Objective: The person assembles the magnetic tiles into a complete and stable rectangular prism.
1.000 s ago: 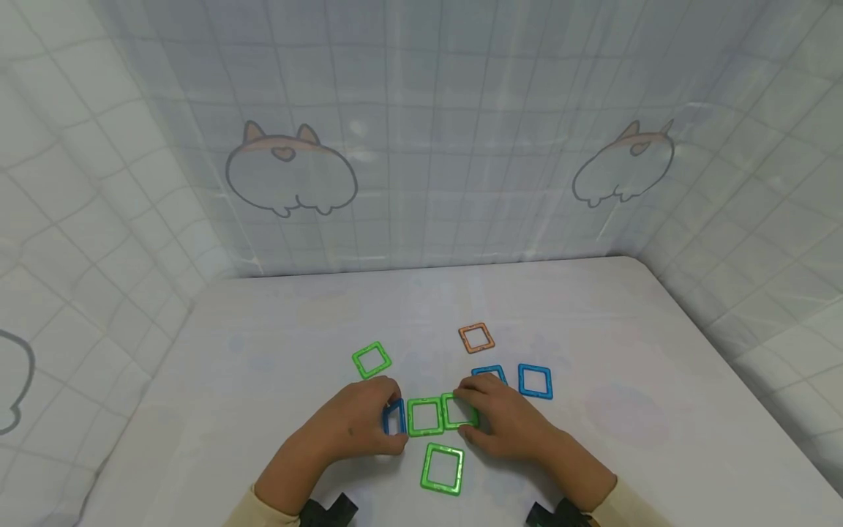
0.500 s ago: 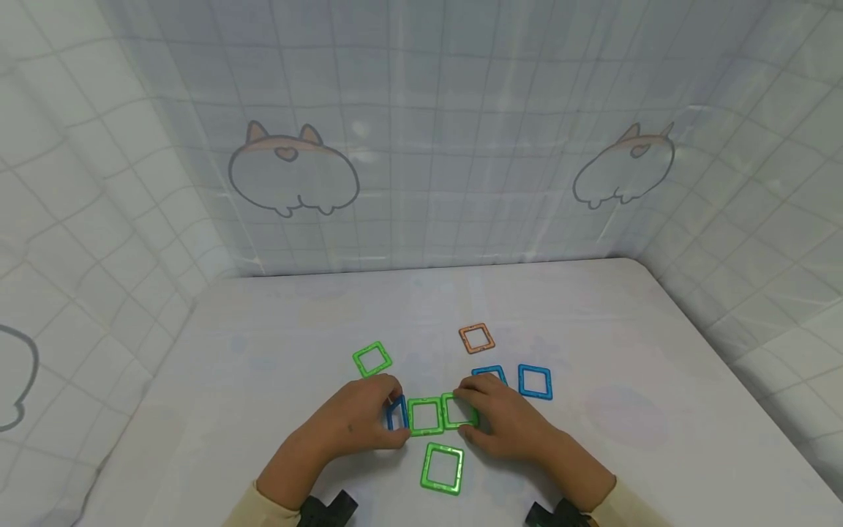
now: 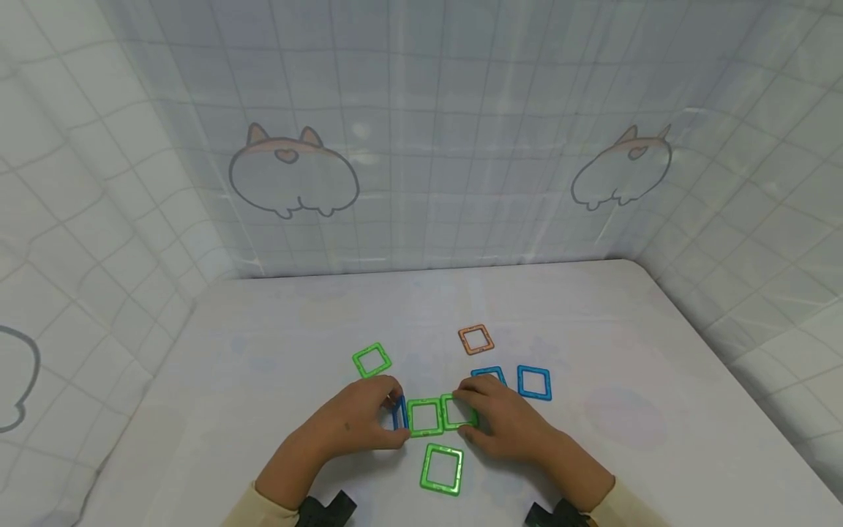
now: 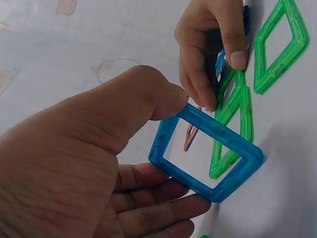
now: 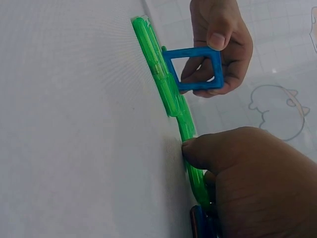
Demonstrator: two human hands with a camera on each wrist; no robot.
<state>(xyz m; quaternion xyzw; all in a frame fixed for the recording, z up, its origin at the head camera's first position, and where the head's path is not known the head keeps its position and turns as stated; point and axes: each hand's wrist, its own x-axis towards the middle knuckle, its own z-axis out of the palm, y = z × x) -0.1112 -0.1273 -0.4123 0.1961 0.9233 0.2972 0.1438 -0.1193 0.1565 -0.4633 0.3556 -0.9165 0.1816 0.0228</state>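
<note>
A translucent blue square frame (image 4: 221,131) stands steeply tilted just beside the left end of two abutting green frames (image 3: 443,415). The left hand (image 3: 361,419) pinches it, thumb opposite fingers; the right hand (image 3: 512,423), fingers curled, grips the green frames' right end.

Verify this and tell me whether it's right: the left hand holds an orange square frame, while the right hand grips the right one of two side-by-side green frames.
Wrong colour: the left hand holds a blue square frame, as the left wrist view shows. The right hand does grip the right one of two side-by-side green frames.
</note>
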